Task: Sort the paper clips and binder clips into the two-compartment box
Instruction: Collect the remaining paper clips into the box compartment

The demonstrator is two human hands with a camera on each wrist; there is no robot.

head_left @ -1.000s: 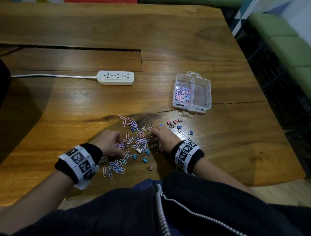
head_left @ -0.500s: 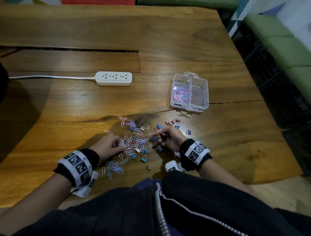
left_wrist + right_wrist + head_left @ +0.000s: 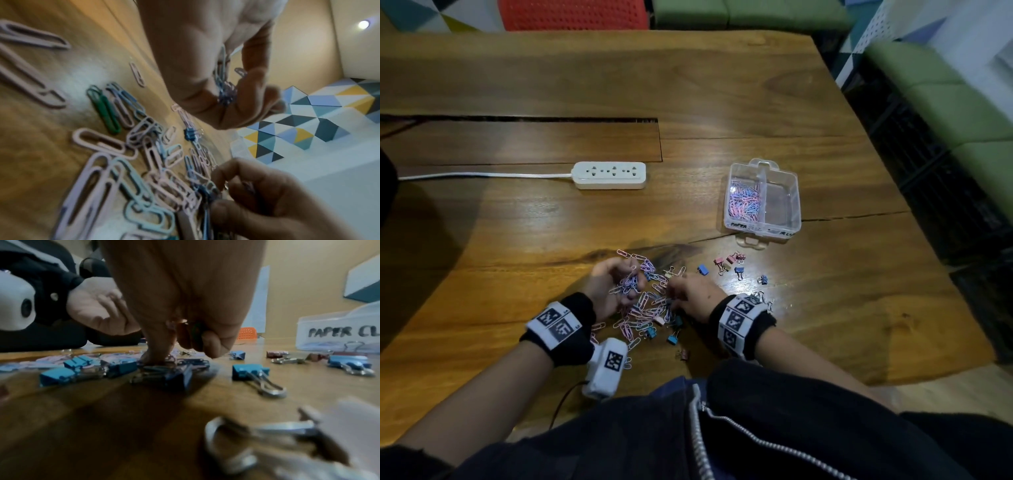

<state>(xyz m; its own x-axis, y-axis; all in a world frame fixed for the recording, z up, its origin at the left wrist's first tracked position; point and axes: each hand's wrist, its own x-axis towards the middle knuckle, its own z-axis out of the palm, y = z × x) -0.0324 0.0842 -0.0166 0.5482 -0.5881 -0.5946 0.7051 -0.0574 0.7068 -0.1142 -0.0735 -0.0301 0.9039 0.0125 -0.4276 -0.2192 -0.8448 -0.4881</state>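
Pink, blue and white paper clips (image 3: 643,311) lie piled on the wooden table in front of me. My left hand (image 3: 628,282) is raised just above the pile, palm turned up, fingers curled round a bunch of paper clips (image 3: 225,91). My right hand (image 3: 679,291) reaches down into the pile's right side. Its fingertips (image 3: 156,356) press on clips and its curled fingers pinch a few. Small binder clips (image 3: 738,270) lie scattered to the right. The clear two-compartment box (image 3: 795,192) stands beyond them, with paper clips (image 3: 744,202) in its left compartment and nothing visible in the right.
A white power strip (image 3: 609,175) with its cable lies at the centre left, in front of a recessed panel in the table. More binder clips (image 3: 673,339) lie near my body. The table's right edge drops off beside green seating (image 3: 945,102).
My left hand has lifted off the table and turned palm up with a bunch of paper clips. My right hand has shifted left, back into the pile.
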